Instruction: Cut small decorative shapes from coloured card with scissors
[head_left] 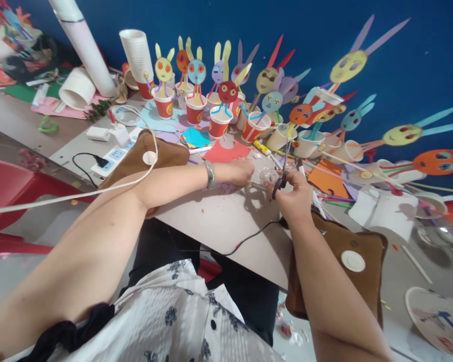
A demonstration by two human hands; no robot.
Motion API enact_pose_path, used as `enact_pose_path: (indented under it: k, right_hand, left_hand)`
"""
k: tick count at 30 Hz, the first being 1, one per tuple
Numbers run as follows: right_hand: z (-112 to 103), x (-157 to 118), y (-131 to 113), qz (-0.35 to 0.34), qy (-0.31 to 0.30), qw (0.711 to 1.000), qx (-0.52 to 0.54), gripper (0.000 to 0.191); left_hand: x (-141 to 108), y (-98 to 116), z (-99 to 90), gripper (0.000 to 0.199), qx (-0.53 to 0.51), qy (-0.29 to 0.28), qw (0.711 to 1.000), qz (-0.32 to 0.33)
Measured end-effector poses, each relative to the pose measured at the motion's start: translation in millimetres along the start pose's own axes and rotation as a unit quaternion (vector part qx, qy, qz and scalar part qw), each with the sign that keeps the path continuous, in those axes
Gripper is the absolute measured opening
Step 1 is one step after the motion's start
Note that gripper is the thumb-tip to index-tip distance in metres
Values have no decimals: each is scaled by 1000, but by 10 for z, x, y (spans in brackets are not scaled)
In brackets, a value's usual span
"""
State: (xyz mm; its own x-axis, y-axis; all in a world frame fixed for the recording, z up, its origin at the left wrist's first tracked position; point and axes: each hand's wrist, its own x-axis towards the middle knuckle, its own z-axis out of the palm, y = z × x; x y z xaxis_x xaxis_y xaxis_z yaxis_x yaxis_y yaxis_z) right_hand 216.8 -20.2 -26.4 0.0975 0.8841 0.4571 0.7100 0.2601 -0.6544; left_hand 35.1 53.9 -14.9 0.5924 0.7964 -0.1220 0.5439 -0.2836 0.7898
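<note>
My right hand [297, 193] grips a pair of scissors [286, 163] by the dark handles, blades pointing up and away from me. Just left of the scissors is a clear round item [268, 176], perhaps a tape roll; whether my right fingers touch it I cannot tell. Low over the tabletop, my left hand [242, 172] is closed with its fingers curled down, and what it holds, if anything, is hidden. A red sheet with a round cut-out [226, 151] lies just beyond it. Behind both hands stand several paper cups bearing rabbit-faced figures, among them a red-faced rabbit [228, 92].
Brown cushioned pads [366, 281] lie under my right forearm and beside my left. A power strip [117, 156] sits at left, with a white cable [79, 193] crossing over my left arm. A red chair [18, 201] stands left, and a blue wall [219, 20] backs the table.
</note>
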Motion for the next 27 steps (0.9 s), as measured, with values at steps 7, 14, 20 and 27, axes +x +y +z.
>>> enact_pose_path:
  k: [7, 14, 20, 27]
  right_hand:
    - [1, -26, -107, -9, -90, 995, 37, 25]
    - [87, -154, -98, 18, -202, 979, 38, 24]
    - [111, -113, -19, 39, -148, 988, -16, 31]
    - [62, -182, -201, 119, -96, 974, 169, 29]
  left_hand:
    - [-133, -31, -332, 21, 21, 43, 999, 22]
    - [-256, -154, -596, 13, -187, 89, 978, -31]
    - [-455, -177, -500, 12, -322, 66, 939, -98]
    - [-626, -63, -249, 20, -319, -4, 946, -55]
